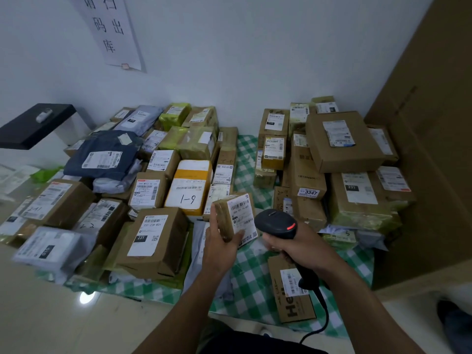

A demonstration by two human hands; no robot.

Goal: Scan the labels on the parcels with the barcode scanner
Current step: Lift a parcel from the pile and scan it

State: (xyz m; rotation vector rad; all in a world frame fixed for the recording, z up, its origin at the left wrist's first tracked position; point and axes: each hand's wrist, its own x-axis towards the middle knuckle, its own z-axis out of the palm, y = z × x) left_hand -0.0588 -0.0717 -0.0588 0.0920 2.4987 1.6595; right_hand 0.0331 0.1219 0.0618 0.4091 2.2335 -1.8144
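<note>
Left hand (pixel 221 245) grasps a small parcel (pixel 228 217), thumb on the near face, fingers round its left edge. It is held up clear of the piles, white label (pixel 244 218) facing the camera.

Right hand (pixel 301 247) is clenched round the handle of the black barcode scanner (pixel 277 222). The scanner head sits just right of the parcel, red light showing on top, nose angled toward the label. Its cable (pixel 324 310) runs down toward the body.

Step in hand, as I read it: scanning this one parcel in mid-air, above the green checked cloth (pixel 250 277) on the floor. Whether the read has registered, cannot tell.

Left heap (pixel 153 190) and right heap (pixel 344 141) of parcels, with a bare strip of cloth between them. A flat box (pixel 288 297) lies under the right wrist, label up.

Next move likely calls for the barcode held flat and square to the scanner window and a trigger squeeze. Then the parcel goes onto a heap and a fresh one is picked up; which heap is the scanned one, cannot tell
</note>
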